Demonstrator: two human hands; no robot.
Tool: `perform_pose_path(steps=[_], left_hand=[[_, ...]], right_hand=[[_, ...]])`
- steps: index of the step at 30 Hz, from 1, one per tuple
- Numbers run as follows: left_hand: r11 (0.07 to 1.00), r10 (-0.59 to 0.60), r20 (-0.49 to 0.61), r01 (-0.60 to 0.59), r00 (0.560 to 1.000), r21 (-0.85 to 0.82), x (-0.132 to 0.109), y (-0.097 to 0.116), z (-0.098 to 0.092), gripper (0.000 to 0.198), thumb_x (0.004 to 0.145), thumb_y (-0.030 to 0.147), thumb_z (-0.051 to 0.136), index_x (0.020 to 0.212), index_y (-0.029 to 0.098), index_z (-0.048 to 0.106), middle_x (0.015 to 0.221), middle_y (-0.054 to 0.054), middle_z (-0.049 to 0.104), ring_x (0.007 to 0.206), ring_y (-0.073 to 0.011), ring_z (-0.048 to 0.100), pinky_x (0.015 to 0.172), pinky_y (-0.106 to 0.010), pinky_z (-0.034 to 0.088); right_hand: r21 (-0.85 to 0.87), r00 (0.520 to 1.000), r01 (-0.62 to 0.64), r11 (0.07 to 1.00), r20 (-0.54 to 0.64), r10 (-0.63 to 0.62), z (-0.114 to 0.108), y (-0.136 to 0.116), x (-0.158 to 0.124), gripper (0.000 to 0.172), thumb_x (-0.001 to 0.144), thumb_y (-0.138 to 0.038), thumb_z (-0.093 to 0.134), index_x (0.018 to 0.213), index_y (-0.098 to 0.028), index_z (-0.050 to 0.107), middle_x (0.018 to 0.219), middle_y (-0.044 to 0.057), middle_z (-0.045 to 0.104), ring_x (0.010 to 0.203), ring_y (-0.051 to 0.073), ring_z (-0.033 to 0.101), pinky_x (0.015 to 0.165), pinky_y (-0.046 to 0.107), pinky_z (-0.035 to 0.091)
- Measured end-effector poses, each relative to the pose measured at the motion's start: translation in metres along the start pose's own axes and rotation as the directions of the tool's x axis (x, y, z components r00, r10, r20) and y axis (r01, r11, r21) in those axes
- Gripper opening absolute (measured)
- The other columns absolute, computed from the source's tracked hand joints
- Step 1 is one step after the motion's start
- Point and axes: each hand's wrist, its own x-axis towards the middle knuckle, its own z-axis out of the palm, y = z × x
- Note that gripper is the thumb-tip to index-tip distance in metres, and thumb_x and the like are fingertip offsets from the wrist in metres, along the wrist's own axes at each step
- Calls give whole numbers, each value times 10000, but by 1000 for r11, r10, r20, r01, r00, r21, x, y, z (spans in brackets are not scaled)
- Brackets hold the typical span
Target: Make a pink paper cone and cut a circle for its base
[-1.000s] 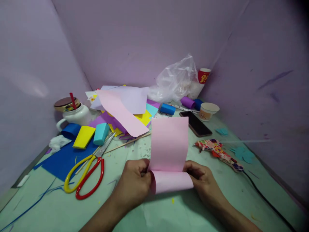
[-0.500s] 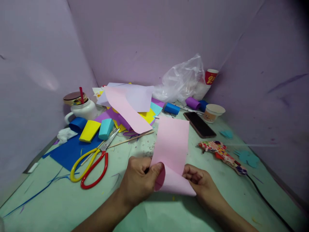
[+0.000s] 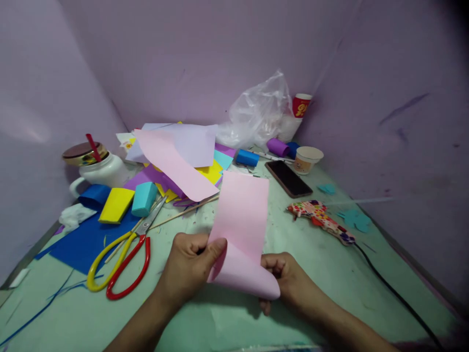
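A strip of pink paper (image 3: 244, 205) stretches away from me, its near end curled over into a loose roll. My left hand (image 3: 192, 259) pinches the left edge of the curl between thumb and fingers. On the other side my right hand (image 3: 284, 278) grips the right end of the roll, some fingers hidden beneath it. Scissors (image 3: 128, 247) with one yellow and one red handle lie left of my left hand. To the right of the strip rests a glue gun (image 3: 322, 220) with a patterned body and a black cord.
Coloured paper sheets (image 3: 179, 161) are piled at the back, near a plastic bag (image 3: 256, 112). Blue, yellow and turquoise paper rolls (image 3: 116, 205) sit by a white mug (image 3: 106, 171). A phone (image 3: 288, 178) and paper cup (image 3: 308, 159) stand right. Purple walls enclose the table.
The view has swung to the right, so everything appears further left. The near end of the pink strip has been turned, its roll looking flatter at the left and rounder at the right.
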Motion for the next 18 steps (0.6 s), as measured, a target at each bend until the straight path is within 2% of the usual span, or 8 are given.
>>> perform_pose_path(steps=[3,6,9,13,15,18], left_hand=[[998,-67,-9,67,998,17,3,-4,1,421,730,475,455,456,197,299,483,28,246,476,-92,257,432,-239,199],[997,-70,-3,70,998,-17,5,-6,3,412,723,469,482,455,185,351,485,28,272,481,-93,267,434,-231,207],[989,-50,127,67,991,-130,5,-2,-1,364,744,433,531,515,151,508,511,18,385,501,-97,330,453,-212,265],[961,-58,305,136,951,-241,2,7,-9,197,725,331,609,724,140,655,670,-21,575,614,-129,470,544,-211,367],[957,-88,287,160,954,-241,1,7,-10,199,712,321,615,721,127,658,694,-35,594,637,-140,490,555,-215,376],[969,-134,144,160,980,-189,1,2,-8,242,690,335,615,603,109,616,585,-6,511,565,-115,432,498,-206,330]], right_hand=[[15,1000,2,1000,-24,-2,2,-3,-2,207,497,-240,794,552,-108,645,394,5,595,335,86,521,377,174,415],[42,1000,10,999,-25,-9,0,-3,-3,190,506,-234,775,563,-108,644,386,-1,592,321,80,511,362,165,406],[76,999,29,997,-17,-27,-3,-1,-4,157,517,-212,752,574,-105,652,381,-4,584,312,69,498,352,151,390],[56,999,53,997,-5,-53,-5,0,-5,134,535,-198,745,581,-101,665,395,-10,576,322,65,497,358,150,388],[28,998,61,998,-1,-61,-4,0,-5,150,536,-204,764,594,-99,673,418,-10,585,339,63,503,374,152,399],[39,998,63,997,-22,-62,0,-1,-4,201,496,-220,808,588,-104,671,444,-14,592,364,68,510,385,163,416]])
